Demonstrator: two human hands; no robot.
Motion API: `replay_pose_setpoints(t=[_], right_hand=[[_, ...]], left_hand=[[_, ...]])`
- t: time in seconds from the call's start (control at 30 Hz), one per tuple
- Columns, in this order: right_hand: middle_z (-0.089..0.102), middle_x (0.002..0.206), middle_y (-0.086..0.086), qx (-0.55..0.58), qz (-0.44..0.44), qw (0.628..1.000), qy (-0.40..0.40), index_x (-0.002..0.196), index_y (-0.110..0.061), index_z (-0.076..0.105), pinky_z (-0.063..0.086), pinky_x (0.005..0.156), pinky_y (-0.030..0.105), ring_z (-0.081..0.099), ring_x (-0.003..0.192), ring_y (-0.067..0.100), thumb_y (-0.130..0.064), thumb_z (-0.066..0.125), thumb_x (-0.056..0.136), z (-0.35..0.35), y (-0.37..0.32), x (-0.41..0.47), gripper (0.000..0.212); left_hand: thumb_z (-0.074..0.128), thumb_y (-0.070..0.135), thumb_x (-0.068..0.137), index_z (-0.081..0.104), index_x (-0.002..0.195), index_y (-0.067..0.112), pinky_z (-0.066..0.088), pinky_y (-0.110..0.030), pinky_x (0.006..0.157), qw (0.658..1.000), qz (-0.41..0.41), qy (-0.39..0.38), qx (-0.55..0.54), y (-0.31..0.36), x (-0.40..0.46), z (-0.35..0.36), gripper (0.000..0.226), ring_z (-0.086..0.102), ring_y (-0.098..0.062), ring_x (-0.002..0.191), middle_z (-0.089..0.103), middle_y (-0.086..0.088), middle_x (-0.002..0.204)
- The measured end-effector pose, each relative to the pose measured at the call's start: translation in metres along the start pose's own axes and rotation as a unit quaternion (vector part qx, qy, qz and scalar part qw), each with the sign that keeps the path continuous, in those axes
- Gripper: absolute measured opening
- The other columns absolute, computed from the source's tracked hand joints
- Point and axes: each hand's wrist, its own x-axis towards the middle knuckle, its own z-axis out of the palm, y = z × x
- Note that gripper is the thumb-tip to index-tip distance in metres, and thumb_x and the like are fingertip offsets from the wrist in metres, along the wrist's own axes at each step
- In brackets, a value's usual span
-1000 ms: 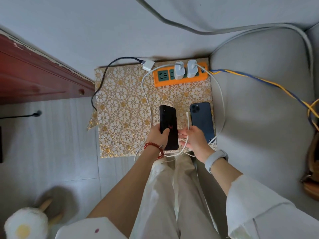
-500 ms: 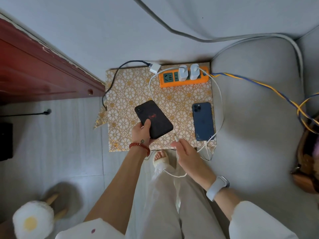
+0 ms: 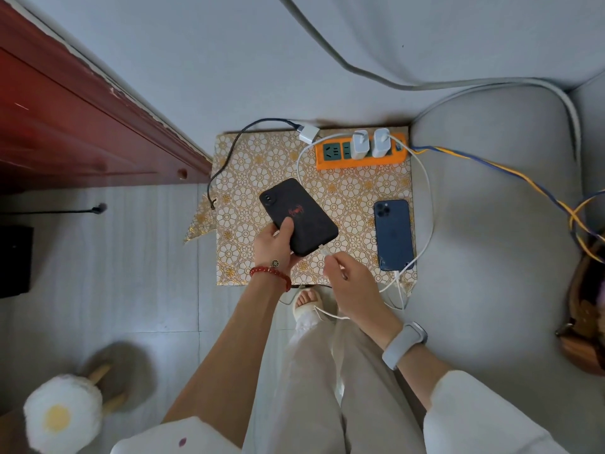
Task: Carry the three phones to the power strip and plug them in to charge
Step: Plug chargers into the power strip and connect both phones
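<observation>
My left hand (image 3: 275,245) grips a black phone (image 3: 299,216) with a red emblem, held tilted above the gold flowered mat (image 3: 248,165). My right hand (image 3: 350,280) pinches the end of a white charging cable (image 3: 324,252) right at the phone's bottom edge. A blue phone (image 3: 393,234) lies face down on the mat's right side with a white cable at its lower end. The orange power strip (image 3: 360,155) sits at the mat's far edge with two white chargers (image 3: 370,144) plugged in. A third phone is not in view.
A loose white charger (image 3: 309,133) with a black cable lies at the mat's far edge. A dark red wooden cabinet (image 3: 82,132) stands at left, a grey sofa cushion (image 3: 497,224) at right. Blue and yellow wires (image 3: 510,172) cross the cushion. An egg-shaped slipper (image 3: 62,414) sits at lower left.
My left hand has lifted and turned the black phone to a diagonal. My right hand has brought the white cable's end up to the phone's bottom edge.
</observation>
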Motion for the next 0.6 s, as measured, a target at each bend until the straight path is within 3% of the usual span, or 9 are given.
replay_pose_setpoints(t=[0.17,0.33,0.47,0.6], right_hand=[[0.057,0.069,0.019,-0.004,-0.004,1.000,0.008,0.072,-0.005,0.050,0.030,0.051,0.022,0.042,0.055,0.014,-0.026,0.041,0.092,-0.002,-0.003,0.001,0.030],[0.059,0.073,0.022,-0.028,0.011,0.999,0.021,0.072,-0.001,0.049,0.037,0.060,0.035,0.054,0.071,0.033,-0.026,0.040,0.092,-0.002,0.000,0.002,0.033],[0.056,0.069,0.017,-0.045,0.014,0.999,0.016,0.067,-0.007,0.046,0.028,0.057,0.033,0.044,0.062,0.023,-0.026,0.038,0.094,0.001,0.002,0.002,0.034],[0.042,0.055,-0.002,-0.045,0.033,0.998,0.010,0.062,-0.015,0.041,0.027,0.055,0.032,0.038,0.054,0.012,-0.026,0.037,0.095,0.002,0.008,-0.003,0.035]], left_hand=[[0.050,0.019,0.089,0.057,0.082,0.015,0.059,-0.029,0.057,1.000,0.007,-0.003,0.016,0.000,0.000,0.000,0.011,0.064,-0.017,0.075,0.063,-0.004,0.084],[0.052,0.019,0.088,0.057,0.091,0.014,0.058,-0.029,0.055,0.999,0.016,-0.001,0.040,-0.004,0.000,0.001,0.008,0.065,-0.018,0.078,0.064,-0.003,0.085],[0.052,0.017,0.087,0.055,0.095,0.010,0.058,-0.029,0.055,0.998,0.007,0.001,0.061,-0.008,-0.001,0.002,0.011,0.065,-0.019,0.077,0.064,-0.004,0.083],[0.053,0.017,0.087,0.053,0.093,0.012,0.059,-0.034,0.061,0.996,0.005,0.001,0.094,-0.016,-0.002,0.003,0.008,0.065,-0.020,0.076,0.065,-0.004,0.079]])
